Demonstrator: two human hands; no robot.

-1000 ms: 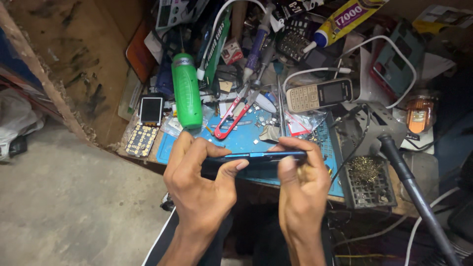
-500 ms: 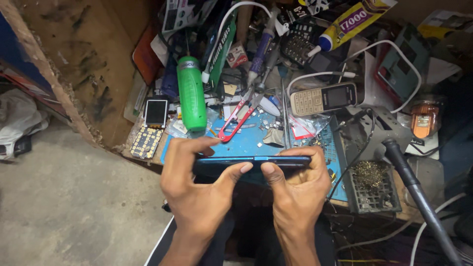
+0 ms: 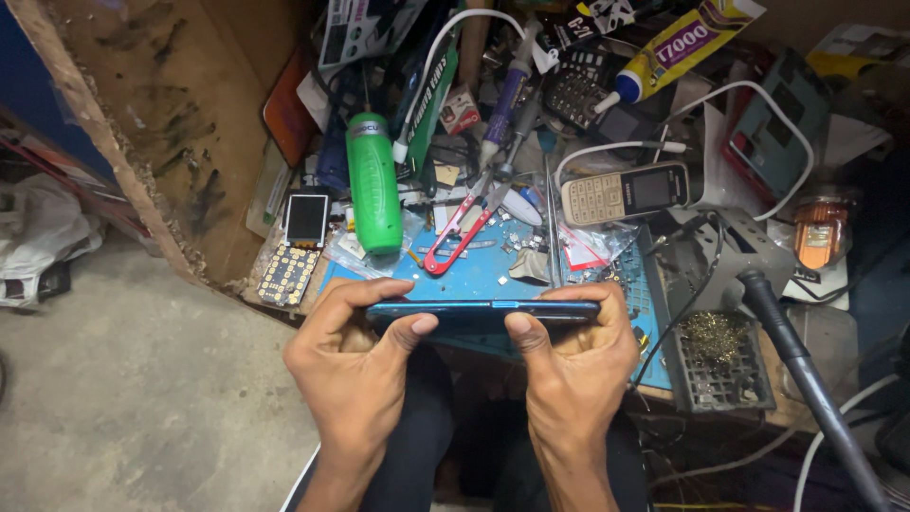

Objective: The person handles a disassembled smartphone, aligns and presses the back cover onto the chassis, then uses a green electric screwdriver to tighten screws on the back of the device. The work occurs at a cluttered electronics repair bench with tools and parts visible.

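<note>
A thin dark-blue smartphone point(image 3: 479, 309) lies flat and edge-on between both my hands, over the near edge of a blue work mat point(image 3: 479, 270). My left hand point(image 3: 355, 365) grips its left end, index finger along the far edge and thumb pressed on the near edge. At the right end my right hand point(image 3: 573, 365) holds it the same way, thumb on the near edge. Both thumbs sit close together near the phone's middle.
Behind the phone lie red-handled snips point(image 3: 455, 232), a green bottle point(image 3: 373, 185), a beige keypad phone point(image 3: 626, 192), an opened small phone with bare keypad board point(image 3: 296, 246), a glue tube point(image 3: 678, 47), white cables and a soldering stand with brass wool point(image 3: 716, 356). Concrete floor lies left.
The view has shifted slightly. Both hands keep hold of the phone, which has come a little lower and nearer; the thumbs have moved closer to its middle.
</note>
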